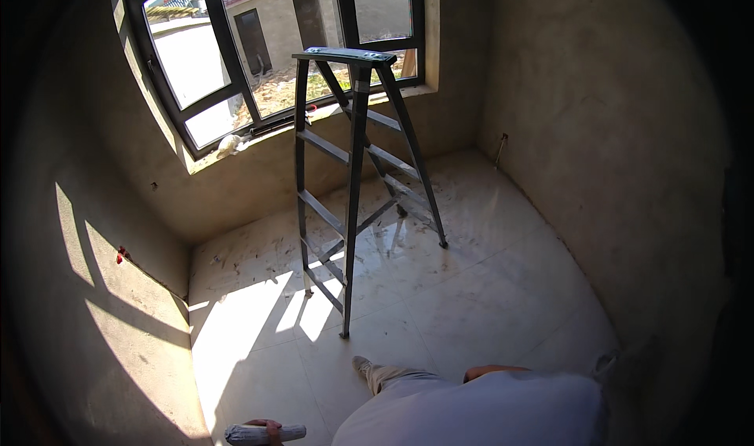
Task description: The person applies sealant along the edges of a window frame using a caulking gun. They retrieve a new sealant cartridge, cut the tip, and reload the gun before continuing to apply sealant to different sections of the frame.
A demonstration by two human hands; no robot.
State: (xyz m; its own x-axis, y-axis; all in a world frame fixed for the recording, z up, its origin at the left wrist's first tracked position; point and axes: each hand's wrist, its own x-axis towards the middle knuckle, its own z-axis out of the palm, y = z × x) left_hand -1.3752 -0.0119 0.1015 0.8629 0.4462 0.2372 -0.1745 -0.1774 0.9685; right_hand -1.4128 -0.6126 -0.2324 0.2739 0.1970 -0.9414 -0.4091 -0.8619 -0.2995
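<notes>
My left hand (273,432) is low in the view, its fingers wrapped round a grey cylindrical roll (250,433). The roll lies sideways across the hand, above the pale floor. Of my right side only a strip of bare skin (495,369) shows past my light shirt (479,411); the fingers are hidden. A dark stepladder (353,202) stands opened out in front of me, its top (345,55) level with the window. My shoe (362,366) is on the floor near the ladder's closest foot.
A dark-framed window (342,29) fills the far wall, with a small pale lump (229,146) on its sill. Rough plaster walls (597,139) close in both sides. Dirt marks and sunlight patches cover the tiled floor (503,289). Red-tipped wiring (122,254) sticks out at left.
</notes>
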